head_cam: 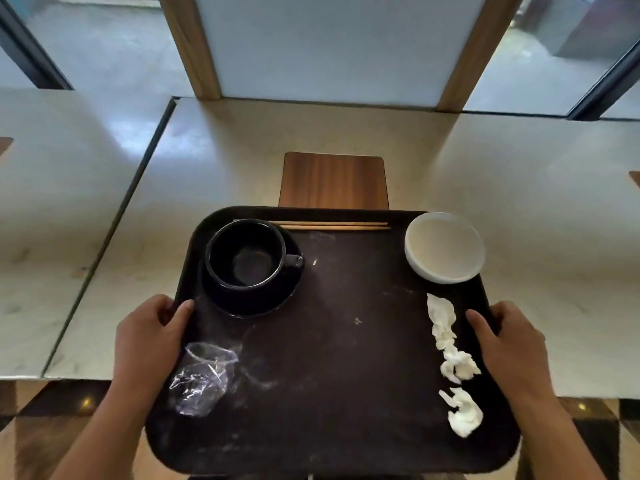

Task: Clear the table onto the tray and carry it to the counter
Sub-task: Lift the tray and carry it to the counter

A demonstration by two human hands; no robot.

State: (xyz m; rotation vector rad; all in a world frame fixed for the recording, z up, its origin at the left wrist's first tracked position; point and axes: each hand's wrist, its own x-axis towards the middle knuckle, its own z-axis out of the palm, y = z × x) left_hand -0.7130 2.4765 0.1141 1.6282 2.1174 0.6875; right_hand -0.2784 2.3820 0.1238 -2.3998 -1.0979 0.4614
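Observation:
A dark tray (339, 358) is held over the near edge of the pale table (242, 161). My left hand (149, 337) grips its left rim and my right hand (509, 344) grips its right rim. On the tray a black cup (247, 258) sits on a black saucer (256, 299) at the far left. A pair of wooden chopsticks (332, 226) lies along the far rim. A white bowl (445, 247) stands at the far right. Crumpled white napkins (450, 355) lie along the right side, and a crushed clear plastic cup (202, 379) lies near left.
A wooden chair back (334, 181) shows beyond the tray across the table. A second table (52, 209) adjoins on the left, with a dark seam between them. A wood-framed white panel (329, 46) stands at the far edge. Checkered floor (41, 431) is below.

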